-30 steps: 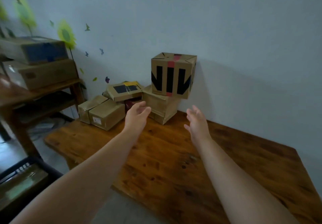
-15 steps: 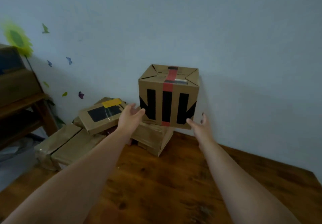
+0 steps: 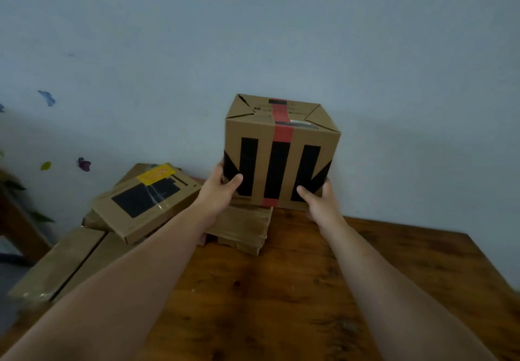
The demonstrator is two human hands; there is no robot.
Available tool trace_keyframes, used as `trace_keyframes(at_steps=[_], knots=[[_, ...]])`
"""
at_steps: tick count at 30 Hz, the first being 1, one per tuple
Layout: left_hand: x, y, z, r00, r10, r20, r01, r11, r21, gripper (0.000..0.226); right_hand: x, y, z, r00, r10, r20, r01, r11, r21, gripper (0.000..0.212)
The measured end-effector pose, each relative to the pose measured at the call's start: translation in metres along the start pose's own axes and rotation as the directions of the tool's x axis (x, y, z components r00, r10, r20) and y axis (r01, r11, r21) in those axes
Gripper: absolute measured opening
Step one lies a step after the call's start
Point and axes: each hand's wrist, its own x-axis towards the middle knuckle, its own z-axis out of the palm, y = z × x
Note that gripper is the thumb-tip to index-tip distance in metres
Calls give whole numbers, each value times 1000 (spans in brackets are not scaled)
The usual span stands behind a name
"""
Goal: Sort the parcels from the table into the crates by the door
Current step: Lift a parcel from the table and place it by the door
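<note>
A cube-shaped cardboard parcel (image 3: pixel 281 149) with black stripes and red tape sits atop a flatter brown parcel (image 3: pixel 242 228) against the wall. My left hand (image 3: pixel 219 192) grips its lower left corner, thumb across the front face. My right hand (image 3: pixel 320 203) clasps its lower right corner from the side and below. A flat parcel with a black patch and yellow label (image 3: pixel 146 200) lies tilted on others at the left. Two long brown parcels (image 3: pixel 64 265) rest at the table's left end. No crates are in view.
The wooden table (image 3: pixel 281 290) spreads below my arms, its right edge near the wall. The pale wall (image 3: pixel 253 37) stands right behind the parcels, with small stickers at the left. A wooden shelf leg (image 3: pixel 17 225) shows at the far left.
Both hands moved forward and closed on the striped parcel's lower corners. The view came closer to the parcels and shifted right.
</note>
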Motion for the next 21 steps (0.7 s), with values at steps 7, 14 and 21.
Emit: trace_keyframes(at_steps=[7, 14, 21], knots=[[-38, 17, -8, 993, 109, 43, -107, 993, -54, 57, -54, -4, -17, 994, -102, -31, 104, 992, 73, 72], [-107, 33, 1, 991, 124, 46, -115, 980, -165, 41, -118, -2, -65, 973, -225, -50, 228, 970, 86, 76], [-193, 24, 29, 996, 77, 31, -68, 971, -231, 60, -179, 13, -119, 981, -158, -117, 178, 966, 187, 87]])
